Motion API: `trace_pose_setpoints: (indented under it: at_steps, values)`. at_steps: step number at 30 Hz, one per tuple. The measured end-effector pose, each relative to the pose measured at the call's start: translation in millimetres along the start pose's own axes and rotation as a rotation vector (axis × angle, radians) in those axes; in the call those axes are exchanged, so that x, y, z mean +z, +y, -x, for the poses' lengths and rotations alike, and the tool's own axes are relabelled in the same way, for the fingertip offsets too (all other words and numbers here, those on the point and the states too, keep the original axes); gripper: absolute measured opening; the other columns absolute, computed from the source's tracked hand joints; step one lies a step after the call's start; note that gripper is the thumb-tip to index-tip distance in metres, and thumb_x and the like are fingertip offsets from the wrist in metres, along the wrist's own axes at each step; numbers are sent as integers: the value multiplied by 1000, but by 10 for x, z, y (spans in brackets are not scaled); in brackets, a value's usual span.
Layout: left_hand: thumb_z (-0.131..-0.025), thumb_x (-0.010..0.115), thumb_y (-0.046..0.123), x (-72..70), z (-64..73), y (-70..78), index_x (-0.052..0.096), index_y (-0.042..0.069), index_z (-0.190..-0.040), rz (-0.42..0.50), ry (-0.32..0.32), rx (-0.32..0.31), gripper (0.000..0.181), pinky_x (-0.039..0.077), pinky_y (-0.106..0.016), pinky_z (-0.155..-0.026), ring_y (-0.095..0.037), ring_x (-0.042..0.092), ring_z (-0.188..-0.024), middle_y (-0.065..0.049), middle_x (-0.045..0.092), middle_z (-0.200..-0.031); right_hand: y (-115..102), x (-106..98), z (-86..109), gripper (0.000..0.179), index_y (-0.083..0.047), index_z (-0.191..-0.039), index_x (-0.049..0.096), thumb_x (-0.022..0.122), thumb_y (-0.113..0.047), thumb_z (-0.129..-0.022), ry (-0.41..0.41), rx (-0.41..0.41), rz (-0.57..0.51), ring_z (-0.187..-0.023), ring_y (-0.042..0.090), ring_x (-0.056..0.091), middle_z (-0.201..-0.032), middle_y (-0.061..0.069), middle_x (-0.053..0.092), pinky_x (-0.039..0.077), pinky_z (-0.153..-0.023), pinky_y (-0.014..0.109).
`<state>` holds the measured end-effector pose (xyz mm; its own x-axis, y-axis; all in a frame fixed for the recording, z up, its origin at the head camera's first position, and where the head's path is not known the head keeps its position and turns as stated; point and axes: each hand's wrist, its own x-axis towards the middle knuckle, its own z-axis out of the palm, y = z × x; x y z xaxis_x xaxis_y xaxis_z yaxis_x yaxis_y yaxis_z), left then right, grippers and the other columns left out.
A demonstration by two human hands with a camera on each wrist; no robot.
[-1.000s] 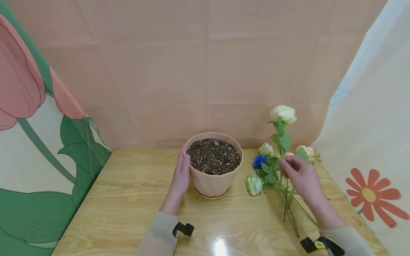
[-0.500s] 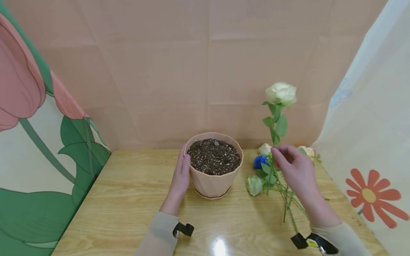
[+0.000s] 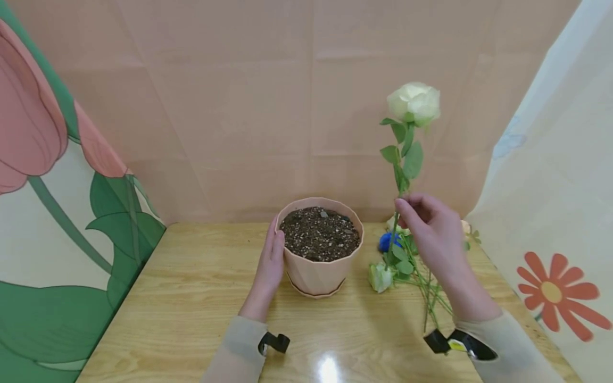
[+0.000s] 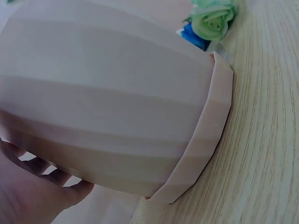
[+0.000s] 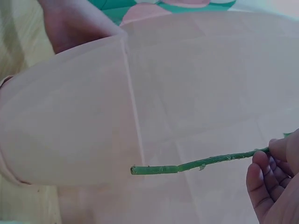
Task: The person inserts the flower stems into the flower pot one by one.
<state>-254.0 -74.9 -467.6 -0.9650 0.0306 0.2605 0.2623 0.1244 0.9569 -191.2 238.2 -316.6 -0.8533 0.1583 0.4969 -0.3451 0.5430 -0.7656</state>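
My right hand [image 3: 433, 234] pinches the stem of a white rose [image 3: 414, 104] between thumb and fingers. The rose is upright, to the right of a pink flower pot [image 3: 317, 276], its bloom well above the rim. In the right wrist view the bare green stem [image 5: 215, 160] sticks out past the fingertips, its cut end in front of the pot. Dark soil [image 3: 318, 234] fills the pot nearly to the top. Against the pot's left side rests my left hand [image 3: 269, 266], fingers extended along the wall; the left wrist view shows them partly behind it.
Several more roses lie on the wooden table [image 3: 201, 298] right of the pot, among them a blue rose [image 3: 389, 242] and a pale green rose [image 3: 380, 277]. Their stems [image 3: 428, 298] cross under my right forearm. A pink backdrop [image 3: 230, 117] hangs behind the table.
My right hand has lifted the white rose up from the other flowers and moved it slightly left, toward the pot. The left hand and the pot have stayed in place.
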Motion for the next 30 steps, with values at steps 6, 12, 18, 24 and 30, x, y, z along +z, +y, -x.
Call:
trace_pose_setpoints:
  at_steps: [6, 12, 18, 24, 30]
  values:
    - [-121, 31, 51, -9, 7, 20, 19, 29, -179, -2, 0, -1, 64, 18, -60, -133, -34, 21, -166, -7, 21, -183, -213, 93, -111, 25, -1, -114, 78, 74, -25, -109, 15, -75, -71, -74, 15, 67, -86, 8, 74, 53, -63, 19]
    - [-120, 30, 52, -15, 6, 28, 20, 29, -179, -5, 4, -4, 64, 18, -59, -133, -34, 21, -166, -7, 21, -183, -375, 223, -200, 21, 0, -111, 80, 76, -20, -108, 21, -117, -121, -72, 13, 68, -86, 4, 74, 53, -59, 19]
    - [-121, 30, 52, 1, 10, 28, 20, 28, -179, 2, 4, 10, 64, 18, -59, -133, -34, 21, -166, -6, 22, -182, -442, 340, -258, 20, 0, -110, 80, 76, -19, -108, 16, -139, -141, -72, 15, 68, -87, 10, 74, 55, -62, 20]
    - [-121, 28, 51, 8, 17, 39, 19, 27, -179, 8, 3, 8, 63, 18, -59, -133, -34, 22, -166, -5, 20, -183, -442, 477, -326, 21, 4, -110, 78, 74, -17, -109, 15, -152, -186, -71, 15, 67, -86, 12, 73, 56, -64, 20]
    - [-121, 30, 50, 9, 21, 34, 20, 31, -179, 10, 5, -6, 61, 17, -55, -134, -30, 21, -166, 0, 20, -183, -413, 651, -410, 24, 5, -111, 77, 73, -19, -110, 18, -158, -229, -73, 22, 67, -88, 16, 72, 57, -66, 21]
